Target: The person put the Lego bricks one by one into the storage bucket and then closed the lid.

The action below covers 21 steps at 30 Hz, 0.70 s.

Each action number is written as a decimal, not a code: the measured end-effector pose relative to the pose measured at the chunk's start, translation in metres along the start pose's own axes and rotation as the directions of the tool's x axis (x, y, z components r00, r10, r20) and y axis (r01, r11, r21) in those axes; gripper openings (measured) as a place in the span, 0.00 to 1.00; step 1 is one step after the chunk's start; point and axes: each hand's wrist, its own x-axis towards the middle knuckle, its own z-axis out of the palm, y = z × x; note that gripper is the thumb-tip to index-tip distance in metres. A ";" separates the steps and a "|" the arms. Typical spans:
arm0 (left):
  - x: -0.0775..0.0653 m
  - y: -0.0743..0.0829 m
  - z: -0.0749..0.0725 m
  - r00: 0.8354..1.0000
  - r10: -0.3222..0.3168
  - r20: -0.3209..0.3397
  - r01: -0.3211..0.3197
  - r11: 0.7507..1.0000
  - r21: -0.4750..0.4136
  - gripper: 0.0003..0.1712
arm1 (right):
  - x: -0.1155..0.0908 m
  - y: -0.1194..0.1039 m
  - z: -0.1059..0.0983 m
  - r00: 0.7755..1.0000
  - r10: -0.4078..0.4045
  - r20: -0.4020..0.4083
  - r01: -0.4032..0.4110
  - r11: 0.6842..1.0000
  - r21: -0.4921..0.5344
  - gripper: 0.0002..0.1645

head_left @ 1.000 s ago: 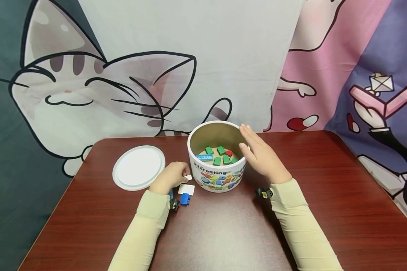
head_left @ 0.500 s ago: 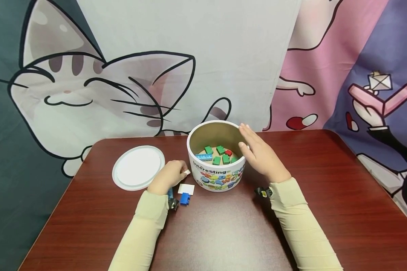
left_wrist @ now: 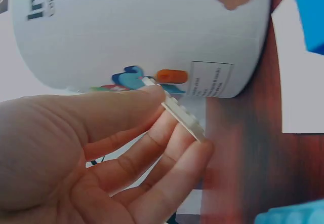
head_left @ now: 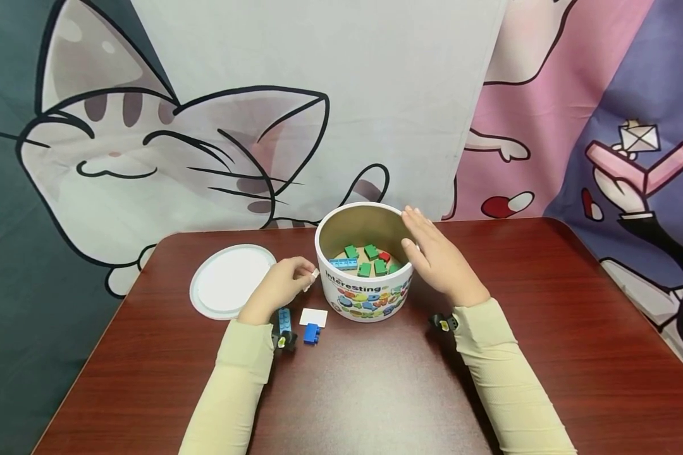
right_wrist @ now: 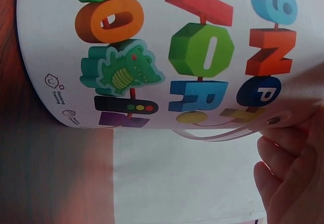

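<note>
My left hand [head_left: 281, 284] pinches a thin white studded building-block plate [left_wrist: 185, 116] between thumb and fingertips, just left of the round tub [head_left: 364, 303]. The plate is tilted and raised in front of the tub's wall. With fingers straight, my right hand [head_left: 444, 262] rests along the tub's right rim; part of it shows in the right wrist view [right_wrist: 291, 168]. Inside the tub lie several green blocks [head_left: 371, 252], a light-blue block [head_left: 343, 264] and a red block [head_left: 384, 256].
Near the tub's front left, a white flat piece [head_left: 313, 317] lies beside a blue block [head_left: 311, 333]. Another light-blue block [head_left: 284, 320] is by my left wrist. The white round lid [head_left: 230, 281] lies at the left on the brown table [head_left: 404, 392]. A printed cloth hangs behind.
My left hand has lifted the white plate and moved slightly left and away from me. The light-blue block by the wrist now shows more fully. The right hand stays put.
</note>
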 end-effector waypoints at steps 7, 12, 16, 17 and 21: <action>-0.001 -0.001 -0.008 0.998 -0.041 -0.056 0.029 0.979 -0.201 0.11 | -0.002 0.000 0.000 1.000 0.010 -0.001 -0.010 1.000 0.007 0.36; -0.001 0.001 -0.012 0.997 -0.055 -0.057 0.030 0.925 -0.379 0.15 | -0.002 0.001 0.000 1.000 0.014 0.000 -0.014 1.000 0.006 0.37; -0.002 0.003 -0.015 0.998 -0.058 -0.028 0.036 0.864 -0.502 0.18 | -0.002 0.002 0.001 1.000 0.012 0.001 -0.012 1.000 0.002 0.37; -0.002 0.004 -0.016 0.998 -0.055 -0.021 0.036 0.848 -0.529 0.19 | -0.001 0.001 0.001 1.000 0.011 0.001 -0.011 1.000 0.002 0.37; -0.005 0.008 -0.020 0.999 -0.041 -0.019 0.021 0.792 -0.610 0.19 | -0.001 0.001 0.001 1.000 0.008 0.000 -0.008 1.000 0.003 0.36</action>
